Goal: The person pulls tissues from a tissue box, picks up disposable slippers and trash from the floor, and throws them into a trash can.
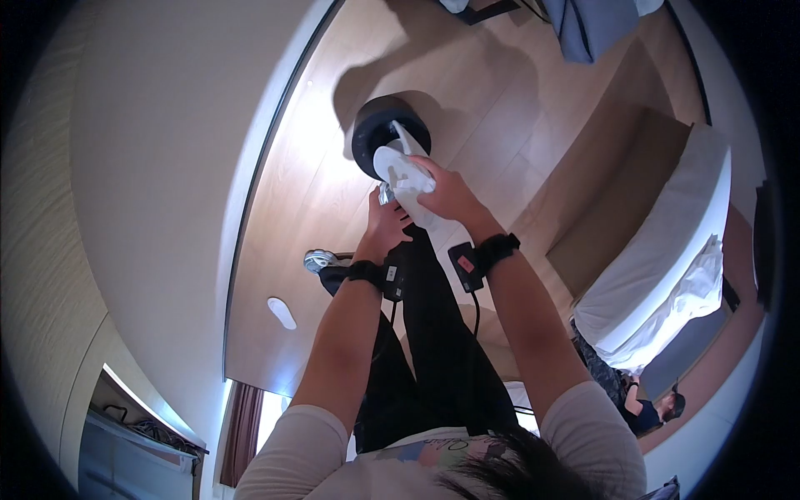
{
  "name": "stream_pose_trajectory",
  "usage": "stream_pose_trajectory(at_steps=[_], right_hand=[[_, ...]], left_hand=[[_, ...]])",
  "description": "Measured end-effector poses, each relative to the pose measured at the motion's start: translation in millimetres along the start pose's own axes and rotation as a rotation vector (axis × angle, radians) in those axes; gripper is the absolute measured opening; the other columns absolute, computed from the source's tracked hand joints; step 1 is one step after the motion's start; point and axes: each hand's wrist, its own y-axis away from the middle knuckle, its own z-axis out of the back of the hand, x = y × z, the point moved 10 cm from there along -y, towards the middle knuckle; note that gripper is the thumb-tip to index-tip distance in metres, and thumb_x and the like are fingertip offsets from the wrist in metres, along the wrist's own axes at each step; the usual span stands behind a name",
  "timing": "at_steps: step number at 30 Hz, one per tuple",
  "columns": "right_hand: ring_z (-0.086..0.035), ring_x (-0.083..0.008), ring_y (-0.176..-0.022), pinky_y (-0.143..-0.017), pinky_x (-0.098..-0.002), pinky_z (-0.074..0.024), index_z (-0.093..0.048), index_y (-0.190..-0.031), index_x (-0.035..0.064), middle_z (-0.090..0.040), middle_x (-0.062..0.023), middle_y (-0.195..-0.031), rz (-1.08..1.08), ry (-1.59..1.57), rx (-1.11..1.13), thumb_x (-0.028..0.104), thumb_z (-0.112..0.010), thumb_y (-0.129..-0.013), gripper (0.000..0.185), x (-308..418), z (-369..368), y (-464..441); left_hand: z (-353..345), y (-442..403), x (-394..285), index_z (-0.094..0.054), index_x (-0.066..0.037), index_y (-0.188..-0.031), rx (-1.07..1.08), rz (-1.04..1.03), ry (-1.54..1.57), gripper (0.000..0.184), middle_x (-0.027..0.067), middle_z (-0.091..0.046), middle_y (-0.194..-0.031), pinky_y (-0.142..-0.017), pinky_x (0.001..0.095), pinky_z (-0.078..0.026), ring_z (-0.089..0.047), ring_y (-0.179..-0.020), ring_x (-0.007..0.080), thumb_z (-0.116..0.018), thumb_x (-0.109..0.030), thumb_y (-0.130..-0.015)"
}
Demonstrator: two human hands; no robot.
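A round black bin [363, 148] stands on the wooden floor, in front of my feet. Over its near edge my right hand [450, 193] grips a white slipper-like item [403, 177], fingers wrapped on its side; its exact nature is hard to tell. Just left of it and a little lower is my left hand [387, 223], its fingers spread beside the white item. Whether those fingers touch it cannot be made out. Both wrists carry black straps with small boxes and cables.
A bed with white bedding [658, 292] is at the right. A white slipper [282, 313] lies on the floor [292, 225] at the left. Grey cloth [587, 29] hangs at the top. Another person [642, 410] is at the lower right. A pale wall [167, 167] borders the left.
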Motion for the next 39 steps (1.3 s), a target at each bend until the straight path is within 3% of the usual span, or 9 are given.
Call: stream_pose_trajectory(at_steps=[14,15,20,22,23,27,32,35,39], right_hand=[[-0.059,-0.0337,-0.101,-0.089,-0.0358,-0.0462,-0.060,-0.115,0.0096,-0.061,-0.0191,-0.110,-0.012,0.417,0.292,0.009,-0.058,-0.068,0.047,38.1,-1.6,-77.9],[-0.059,-0.0337,-0.101,-0.089,-0.0358,-0.0462,-0.060,-0.115,0.0096,-0.061,-0.0191,-0.110,-0.012,0.421,0.292,0.009,-0.058,-0.068,0.047,37.7,-0.1,-81.4],[-0.061,-0.0328,-0.095,-0.083,-0.0355,-0.0479,-0.058,-0.116,0.0083,-0.063,-0.0175,-0.105,0.017,0.119,0.111,0.008,-0.059,-0.067,0.049,9.0,10.5,-88.0],[-0.060,-0.0334,-0.097,-0.084,-0.0357,-0.0475,-0.058,-0.116,0.0084,-0.062,-0.0183,-0.106,-0.006,0.087,0.077,0.009,-0.060,-0.067,0.049,11.1,8.7,-74.5],[-0.059,-0.0340,-0.099,-0.085,-0.0367,-0.0470,-0.058,-0.117,0.0086,-0.062,-0.0187,-0.107,-0.014,0.093,0.002,0.010,-0.058,-0.068,0.049,11.1,9.0,-70.3],[-0.058,-0.0356,-0.100,-0.088,-0.0381,-0.0457,-0.057,-0.118,0.0097,-0.061,-0.0198,-0.107,-0.121,0.080,-0.105,0.012,-0.057,-0.068,0.050,6.2,-0.4,-59.2],[-0.058,-0.0369,-0.100,-0.089,-0.0388,-0.0452,-0.057,-0.118,0.0083,-0.061,-0.0214,-0.106,-0.102,0.089,-0.117,0.010,-0.056,-0.068,0.050,3.5,-19.4,-70.0],[-0.058,-0.0366,-0.100,-0.090,-0.0394,-0.0452,-0.055,-0.120,0.0081,-0.061,-0.0225,-0.105,-0.084,0.156,-0.131,0.010,-0.055,-0.069,0.051,3.1,-31.6,-74.9],[-0.057,-0.0352,-0.101,-0.090,-0.0397,-0.0453,-0.053,-0.124,0.0146,-0.061,-0.0221,-0.105,-0.116,0.245,-0.095,0.011,-0.055,-0.070,0.054,-5.5,-37.2,-81.0]], left_hand=[[7.3,-33.1,-9.3,-0.001,-0.005,-0.144,-0.074,-0.136,0.431,0.102,0.0191,-0.033,-0.140,-0.098,0.0663,0.012,-0.026,-0.132,0.0366,-0.038,-0.069,-0.073],[4.1,-21.1,-15.2,-0.011,-0.003,-0.142,-0.160,-0.156,0.319,0.094,0.0181,-0.039,-0.135,-0.104,0.0620,-0.004,-0.036,-0.127,0.0353,-0.039,-0.064,-0.076],[16.8,-25.8,-72.2,-0.014,-0.005,-0.144,-0.156,-0.463,-0.106,0.087,0.0157,-0.051,-0.125,-0.105,0.0586,-0.012,-0.046,-0.118,0.0298,-0.032,-0.063,-0.081],[7.2,-23.8,-96.7,-0.031,0.000,-0.133,-0.101,-0.563,-0.348,0.065,0.0141,-0.049,-0.122,-0.086,0.0370,-0.043,-0.054,-0.102,0.0254,-0.032,-0.048,-0.090],[13.7,-33.6,-104.5,-0.032,0.002,-0.133,-0.131,-0.600,-0.504,0.071,0.0144,-0.048,-0.122,-0.082,0.0334,-0.044,-0.053,-0.101,0.0242,-0.031,-0.055,-0.090],[54.0,-81.7,-107.5,-0.028,-0.001,-0.137,-0.230,-0.539,-0.573,0.076,0.0133,-0.045,-0.126,-0.083,0.0303,-0.044,-0.053,-0.100,0.0245,-0.026,-0.061,-0.090],[24.2,-34.8,-101.8,-0.009,-0.007,-0.144,-0.034,-0.428,-0.385,0.078,0.0131,-0.026,-0.146,-0.095,0.0454,-0.040,-0.049,-0.116,0.0321,-0.017,-0.063,-0.090],[43.4,-24.6,-69.9,0.019,-0.009,-0.141,-0.263,-0.195,-0.451,0.093,0.0146,-0.001,-0.151,-0.106,0.0530,-0.019,-0.045,-0.121,0.0345,-0.018,-0.072,-0.083],[67.1,-32.8,-33.7,0.013,-0.014,-0.144,-0.211,-0.170,-0.435,0.090,0.0120,-0.015,-0.151,-0.106,0.0575,0.000,-0.032,-0.129,0.0403,-0.014,-0.073,-0.082]])
